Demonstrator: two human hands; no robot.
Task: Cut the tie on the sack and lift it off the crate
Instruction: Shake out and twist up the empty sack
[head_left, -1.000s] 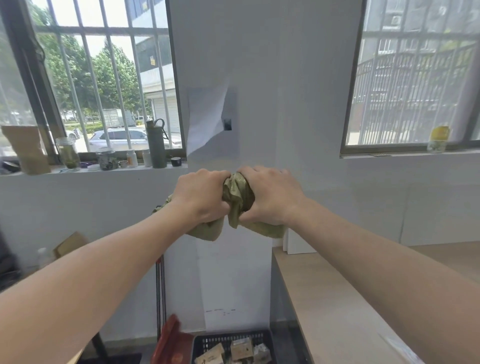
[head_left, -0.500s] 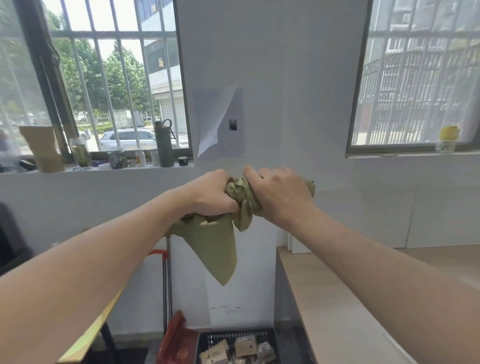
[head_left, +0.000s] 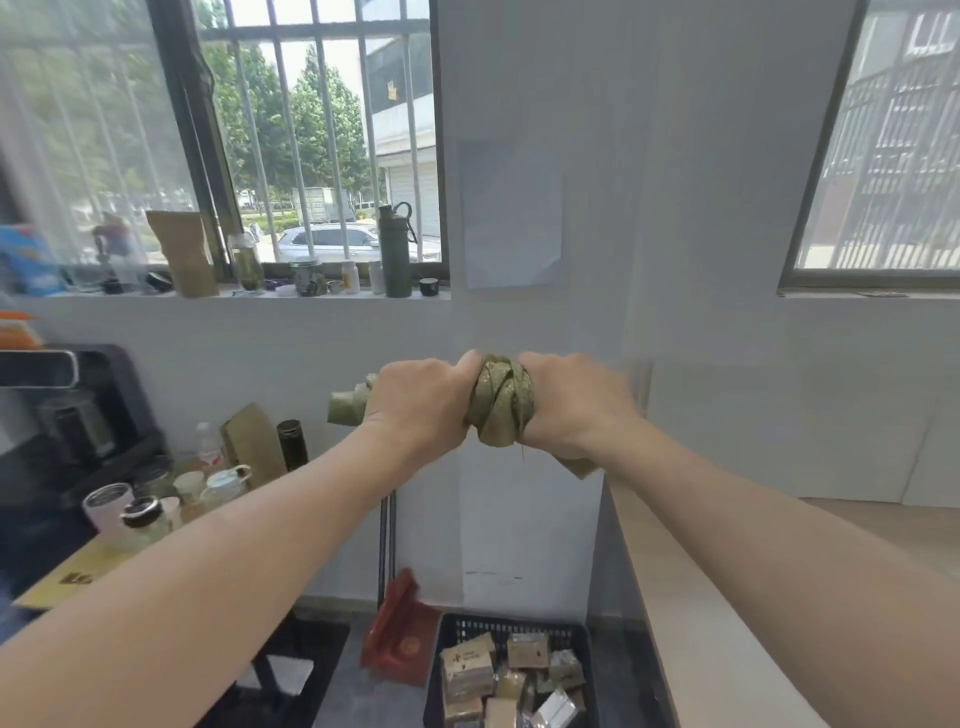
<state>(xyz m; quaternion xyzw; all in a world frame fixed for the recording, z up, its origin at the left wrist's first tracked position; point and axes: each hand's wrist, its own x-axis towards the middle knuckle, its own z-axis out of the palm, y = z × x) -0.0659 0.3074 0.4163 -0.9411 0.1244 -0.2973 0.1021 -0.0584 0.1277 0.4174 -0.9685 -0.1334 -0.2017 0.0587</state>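
Sack (head_left: 500, 400), olive green, wadded into a tight twisted bundle at frame center, held up in the air in front of a white wall. Left hand (head_left: 421, 402) clenched around the sack's left part; a rolled end sticks out past it on the left. Right hand (head_left: 574, 402) clenched around the right part, a bit of fabric poking out below the wrist. Both hands nearly touching, only the bunched middle showing between them. Both forearms bare, reaching in from the lower corners.

Crate (head_left: 511, 670), black plastic mesh, on the floor at bottom center, well below the sack, holding small boxes and packets. Red flat item (head_left: 400, 631) leans just left of the crate. Light wood counter (head_left: 737, 597) runs along the lower right. Lower left: another counter (head_left: 78, 564) with cups, jars and bottles. Windowsill (head_left: 234, 293) at upper left carries a dark green bottle (head_left: 395, 249), jars and a brown paper bag. Barred window (head_left: 883, 140) at upper right. Paper sheet (head_left: 511, 218) on the wall above the hands. Left edge blurred.
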